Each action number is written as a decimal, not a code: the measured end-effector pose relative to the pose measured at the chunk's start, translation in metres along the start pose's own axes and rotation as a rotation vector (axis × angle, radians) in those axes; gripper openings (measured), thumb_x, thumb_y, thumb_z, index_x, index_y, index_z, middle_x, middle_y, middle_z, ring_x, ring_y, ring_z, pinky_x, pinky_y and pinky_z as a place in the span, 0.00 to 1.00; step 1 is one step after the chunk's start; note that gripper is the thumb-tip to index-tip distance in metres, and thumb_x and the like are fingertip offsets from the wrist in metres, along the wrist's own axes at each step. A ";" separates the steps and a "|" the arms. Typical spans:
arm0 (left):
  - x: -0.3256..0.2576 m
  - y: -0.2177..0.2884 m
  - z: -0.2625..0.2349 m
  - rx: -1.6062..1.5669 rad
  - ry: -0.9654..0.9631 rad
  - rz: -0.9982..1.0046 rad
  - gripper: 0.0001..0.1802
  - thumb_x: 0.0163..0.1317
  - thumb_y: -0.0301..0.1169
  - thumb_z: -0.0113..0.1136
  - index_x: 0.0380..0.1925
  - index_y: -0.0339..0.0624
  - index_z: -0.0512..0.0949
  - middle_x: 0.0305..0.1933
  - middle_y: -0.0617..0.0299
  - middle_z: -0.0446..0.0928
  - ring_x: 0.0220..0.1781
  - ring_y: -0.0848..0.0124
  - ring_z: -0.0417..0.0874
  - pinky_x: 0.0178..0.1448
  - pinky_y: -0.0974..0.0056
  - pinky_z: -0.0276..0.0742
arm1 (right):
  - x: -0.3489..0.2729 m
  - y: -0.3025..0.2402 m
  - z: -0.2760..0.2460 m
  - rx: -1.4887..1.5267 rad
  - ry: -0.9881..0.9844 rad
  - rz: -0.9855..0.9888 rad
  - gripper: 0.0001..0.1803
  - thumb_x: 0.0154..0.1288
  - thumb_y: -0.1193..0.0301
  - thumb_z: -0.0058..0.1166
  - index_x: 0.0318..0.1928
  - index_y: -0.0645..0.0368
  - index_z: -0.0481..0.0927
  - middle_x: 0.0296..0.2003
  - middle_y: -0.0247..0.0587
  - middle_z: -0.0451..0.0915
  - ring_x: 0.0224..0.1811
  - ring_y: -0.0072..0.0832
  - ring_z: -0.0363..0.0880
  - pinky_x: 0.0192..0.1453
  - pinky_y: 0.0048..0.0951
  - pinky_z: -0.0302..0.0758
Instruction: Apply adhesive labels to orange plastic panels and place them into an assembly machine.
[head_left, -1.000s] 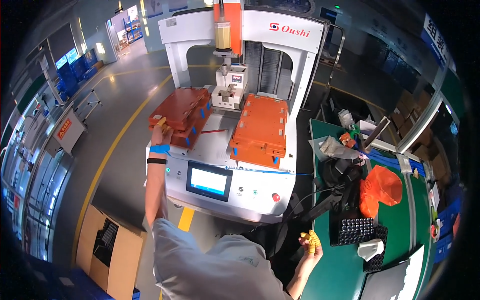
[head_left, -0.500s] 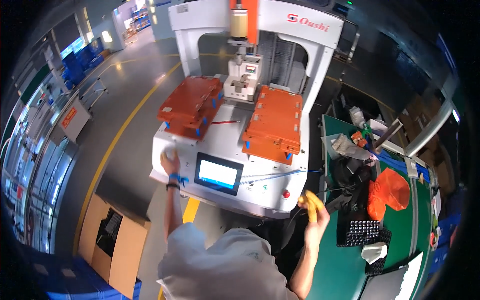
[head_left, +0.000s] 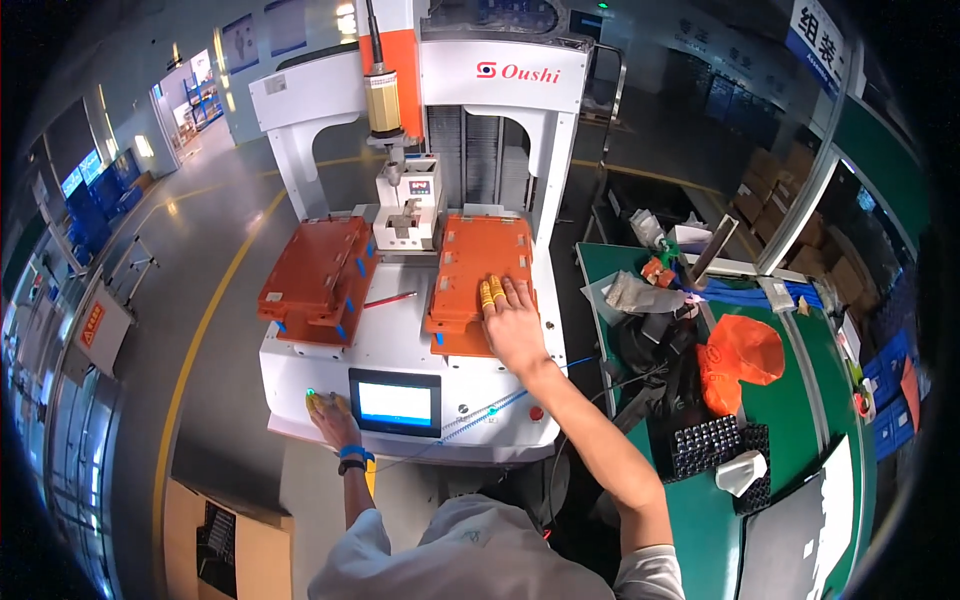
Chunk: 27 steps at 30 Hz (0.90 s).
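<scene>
Orange fixture trays: two, side by side on the white machine (head_left: 400,345).
Right hand (head_left: 515,330): my palm lies flat and open on the right tray (head_left: 480,270), gripping nothing.
Left hand (head_left: 330,412): my fingers press the front panel beside the single touchscreen (head_left: 394,402), holding nothing.
Left tray (head_left: 318,278): untouched.

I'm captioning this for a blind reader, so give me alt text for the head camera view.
A person's right hand rests flat on the right orange tray of a white benchtop machine, while the left hand touches its front edge beside a small screen. A second orange tray sits left; a cluttered green bench stands right.
</scene>
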<state>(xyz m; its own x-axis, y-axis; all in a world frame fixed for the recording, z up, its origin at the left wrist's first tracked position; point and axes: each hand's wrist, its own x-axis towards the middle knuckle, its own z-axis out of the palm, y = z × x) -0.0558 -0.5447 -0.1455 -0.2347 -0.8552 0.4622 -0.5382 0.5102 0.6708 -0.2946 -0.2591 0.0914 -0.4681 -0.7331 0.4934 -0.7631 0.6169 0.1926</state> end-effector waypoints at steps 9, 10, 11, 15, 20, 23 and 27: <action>0.010 0.002 -0.007 0.142 0.028 0.020 0.31 0.71 0.39 0.60 0.68 0.32 0.68 0.67 0.36 0.69 0.70 0.41 0.69 0.72 0.46 0.70 | 0.040 0.011 -0.023 -0.197 -0.256 -0.221 0.24 0.59 0.70 0.62 0.56 0.67 0.81 0.52 0.56 0.83 0.61 0.47 0.81 0.59 0.41 0.81; 0.009 0.008 -0.013 0.084 0.066 0.042 0.29 0.71 0.38 0.60 0.66 0.33 0.70 0.66 0.37 0.70 0.69 0.42 0.70 0.72 0.46 0.70 | 0.044 0.013 -0.028 -0.223 -0.279 -0.255 0.23 0.57 0.70 0.63 0.53 0.67 0.83 0.49 0.55 0.85 0.56 0.46 0.85 0.55 0.40 0.83; 0.010 0.020 -0.018 0.042 0.088 0.069 0.27 0.71 0.38 0.61 0.64 0.33 0.71 0.65 0.38 0.71 0.69 0.42 0.70 0.71 0.46 0.70 | 0.049 0.014 -0.032 -0.083 -0.407 -0.257 0.17 0.51 0.71 0.66 0.43 0.64 0.86 0.38 0.49 0.87 0.40 0.43 0.89 0.40 0.40 0.86; -0.001 0.111 -0.027 -0.493 -0.194 0.151 0.20 0.71 0.35 0.63 0.57 0.36 0.78 0.58 0.47 0.80 0.58 0.55 0.81 0.55 0.57 0.80 | 0.055 0.017 -0.048 0.059 -0.049 -0.273 0.11 0.40 0.71 0.71 0.28 0.58 0.87 0.29 0.44 0.85 0.35 0.44 0.87 0.31 0.45 0.84; -0.019 0.256 -0.039 -1.455 -0.945 -0.106 0.31 0.76 0.49 0.49 0.69 0.40 0.69 0.64 0.50 0.78 0.65 0.54 0.78 0.65 0.52 0.76 | 0.071 0.002 -0.084 0.195 -0.019 -0.324 0.08 0.48 0.61 0.68 0.31 0.43 0.90 0.25 0.34 0.86 0.31 0.39 0.88 0.31 0.43 0.82; -0.055 0.324 -0.045 -1.498 -1.206 -0.009 0.32 0.75 0.49 0.49 0.69 0.40 0.69 0.64 0.50 0.77 0.65 0.54 0.77 0.66 0.52 0.75 | 0.060 -0.030 -0.100 -0.021 -0.305 -0.211 0.13 0.59 0.63 0.60 0.43 0.48 0.90 0.42 0.38 0.88 0.46 0.37 0.88 0.44 0.39 0.85; -0.109 0.362 -0.071 -1.509 -1.420 0.027 0.33 0.73 0.49 0.49 0.69 0.39 0.69 0.65 0.50 0.77 0.66 0.54 0.77 0.67 0.51 0.75 | 0.046 -0.030 -0.082 0.154 0.058 -0.339 0.15 0.52 0.57 0.62 0.37 0.50 0.88 0.37 0.40 0.86 0.40 0.41 0.86 0.41 0.38 0.83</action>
<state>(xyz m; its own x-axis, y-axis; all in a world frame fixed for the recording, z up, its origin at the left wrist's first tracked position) -0.1683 -0.2604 0.0883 -0.9503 0.0692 0.3036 0.2412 -0.4530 0.8582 -0.2569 -0.2875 0.1781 -0.1553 -0.8681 0.4715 -0.9305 0.2888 0.2252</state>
